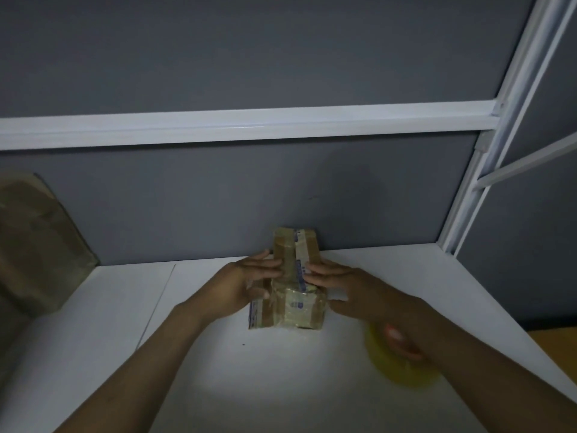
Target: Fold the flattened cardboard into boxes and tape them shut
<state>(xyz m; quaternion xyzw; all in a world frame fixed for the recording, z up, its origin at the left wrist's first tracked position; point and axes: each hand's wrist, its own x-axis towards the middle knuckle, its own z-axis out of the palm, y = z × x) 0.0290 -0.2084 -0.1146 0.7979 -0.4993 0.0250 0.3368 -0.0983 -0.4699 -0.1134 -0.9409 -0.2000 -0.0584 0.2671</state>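
Dim cubicle, white tabletop point(281, 385) catching a pool of light. Nearest, tucked under the right grip's wrist: yellow tape roll point(404, 378), blurred. Then left grip point(246, 284) and right grip point(332, 278), fingers straight and spread, pressed flat on the taped box point(296, 307) sandwiched between them. Looks like smoothing the seam: press outward from the centre strip, rub down the corners, brace against sliding. Beyond the fingertips, grey partition point(218, 198); far off the left grip, leaning flattened cardboard point(34, 242).
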